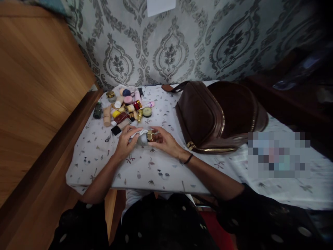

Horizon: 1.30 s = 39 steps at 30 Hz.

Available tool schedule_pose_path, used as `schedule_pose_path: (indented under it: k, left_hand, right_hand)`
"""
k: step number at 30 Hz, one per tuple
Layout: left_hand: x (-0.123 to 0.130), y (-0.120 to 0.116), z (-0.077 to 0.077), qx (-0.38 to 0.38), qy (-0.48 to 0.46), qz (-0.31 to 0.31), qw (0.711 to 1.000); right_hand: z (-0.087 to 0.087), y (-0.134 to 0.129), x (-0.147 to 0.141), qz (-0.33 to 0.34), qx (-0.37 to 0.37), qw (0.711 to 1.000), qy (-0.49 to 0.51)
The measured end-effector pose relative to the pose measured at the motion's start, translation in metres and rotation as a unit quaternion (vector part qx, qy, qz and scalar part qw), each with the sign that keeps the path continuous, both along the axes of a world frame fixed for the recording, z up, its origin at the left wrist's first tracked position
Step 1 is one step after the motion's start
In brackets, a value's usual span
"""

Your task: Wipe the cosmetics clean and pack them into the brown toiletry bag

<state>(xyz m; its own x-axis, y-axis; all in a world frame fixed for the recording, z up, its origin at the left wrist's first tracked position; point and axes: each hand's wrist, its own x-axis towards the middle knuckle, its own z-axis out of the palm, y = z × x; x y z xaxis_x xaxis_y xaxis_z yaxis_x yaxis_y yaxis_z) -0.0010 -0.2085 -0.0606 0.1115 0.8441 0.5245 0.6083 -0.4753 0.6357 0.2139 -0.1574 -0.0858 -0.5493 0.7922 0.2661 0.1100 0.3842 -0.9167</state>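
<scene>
Near the front of the table, my right hand (166, 141) grips a cosmetic jar (150, 136) by its shiny gold lid, with the pale body lying sideways toward the left. My left hand (125, 142) pinches a white wipe (138, 133) and presses it on the jar's pale end. Whether the wipe is cloth or paper cannot be made out. Just beyond my left hand lies a flat bottle with a black cap (116, 130). Behind it is a cluster of cosmetics: a beige tube (107, 116), a round green-lidded jar (147, 111) and several small bottles.
A brown leather bag (197, 114) with gold zips stands on the right of the patterned tablecloth (156, 170). A dark bottle (97, 110) is at the table's left edge, beside a wooden panel (39, 86). Patterned wallpaper (170, 57) rises behind. A blurred-out patch covers the right side.
</scene>
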Motion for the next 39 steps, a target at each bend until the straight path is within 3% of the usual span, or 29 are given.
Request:
schedule_pose_path:
  k: [6,15,23,32,39]
  left_hand:
    - [-0.0002,-0.0002,-0.0003,0.006,-0.002,0.007,1.000]
    - [0.0004,-0.0024,0.0020,0.009,0.029,-0.019,0.999]
    - [0.0003,-0.0020,0.0013,0.011,0.031,-0.008,0.999]
    - [-0.0007,-0.0020,-0.0050,0.090,0.107,0.010,0.990]
    - [0.0030,-0.0022,-0.0073,0.153,0.142,-0.015,0.978]
  right_hand:
    - [-0.0064,0.0000,-0.0009,0.042,-0.016,0.998,0.033]
    - [-0.0057,0.0016,-0.0006,-0.034,-0.011,0.999,-0.029]
    - [-0.0035,0.0075,0.0073,0.035,-0.004,0.999,-0.012]
    - [-0.0060,0.0071,0.0039,-0.025,-0.004,1.000,0.012]
    - [-0.0034,0.0090,0.0032,-0.011,-0.116,0.992,0.046]
